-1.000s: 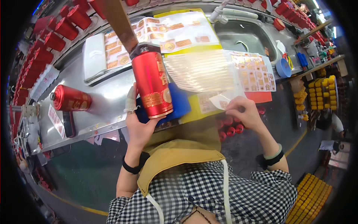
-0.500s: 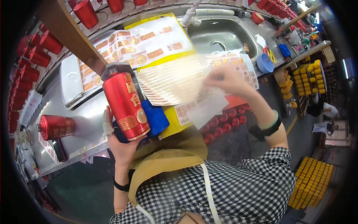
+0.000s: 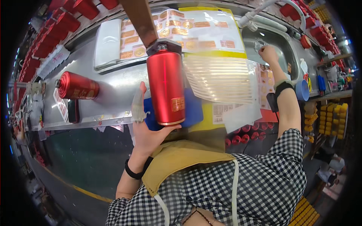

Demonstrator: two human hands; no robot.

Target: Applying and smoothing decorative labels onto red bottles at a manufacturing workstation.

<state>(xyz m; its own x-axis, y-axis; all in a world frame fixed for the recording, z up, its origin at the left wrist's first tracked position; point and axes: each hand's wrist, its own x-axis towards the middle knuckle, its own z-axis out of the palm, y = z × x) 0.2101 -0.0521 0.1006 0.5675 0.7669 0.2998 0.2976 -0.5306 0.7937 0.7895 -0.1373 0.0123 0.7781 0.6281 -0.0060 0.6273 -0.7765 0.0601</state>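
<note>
A red metallic bottle point(image 3: 165, 86) leans with its neck at a dark holder point(image 3: 164, 46) on a wooden bar. My left hand point(image 3: 149, 132) cups its base, thumb against the bottom rim and fingers reaching up along the left side; pale coverings wrap some fingertips. One small gold label shows low on the bottle. Over the steel sink point(image 3: 288, 49), my right hand point(image 3: 269, 55) is closed in a pinch beside something clear and shiny point(image 3: 259, 45); what it holds, if anything, is too small to make out. A gold-striped sheet point(image 3: 218, 79) lies between the bottle and the sink.
Gold sticker sheets point(image 3: 181, 30) lie on a yellow board point(image 3: 211, 10) behind the bottle. Another red bottle point(image 3: 78, 86) lies on the steel counter at left, near a phone point(image 3: 74, 111). A faucet point(image 3: 249, 20) overhangs the sink; a blue bowl point(image 3: 302, 90) stands right.
My right hand has moved from the striped sheet to over the sink. The held bottle has turned, so its large gold lettering no longer shows. The view has shifted.
</note>
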